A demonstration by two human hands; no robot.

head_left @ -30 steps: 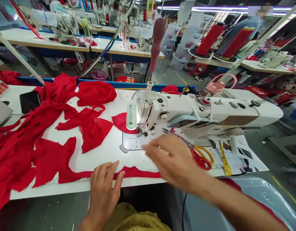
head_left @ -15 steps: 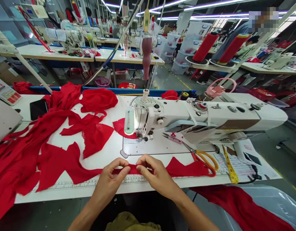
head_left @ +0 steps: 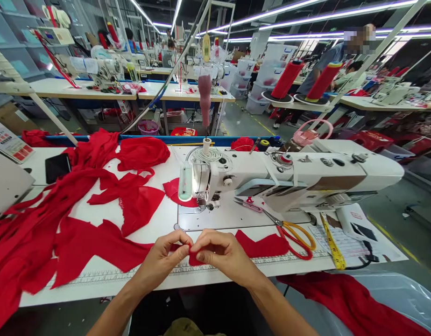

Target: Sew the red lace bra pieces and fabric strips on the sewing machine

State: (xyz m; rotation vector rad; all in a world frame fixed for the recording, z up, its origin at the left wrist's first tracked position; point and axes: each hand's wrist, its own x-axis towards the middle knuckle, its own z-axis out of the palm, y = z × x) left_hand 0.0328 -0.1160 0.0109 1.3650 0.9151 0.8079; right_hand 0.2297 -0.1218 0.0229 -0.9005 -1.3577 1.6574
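Close together at the table's front edge, both my hands pinch a red fabric piece (head_left: 196, 259). My left hand (head_left: 166, 254) grips it between thumb and forefinger; from there the red cloth runs left across the table. My right hand (head_left: 218, 254) pinches it beside the left fingertips, and a red cloth end (head_left: 262, 245) lies to its right. Behind the hands stands a white sewing machine (head_left: 271, 172), with a red scrap (head_left: 180, 191) beside its needle area. Scissors (head_left: 288, 231) with orange and red handles and small pink snips (head_left: 248, 205) rest on the machine bed's right side.
Heaped red fabric (head_left: 78, 186) covers the table's left side, near a black phone (head_left: 57, 168). A printed ruler strip (head_left: 106, 275) follows the front edge. At right lie a yellow tape measure (head_left: 331, 242) and a plastic bin (head_left: 383, 289) with red cloth. A person (head_left: 327, 60) stands beyond.
My hands have come closer together, bunching the fabric between the fingertips. The right-hand cloth end has shifted left, and the whole view has turned slightly.
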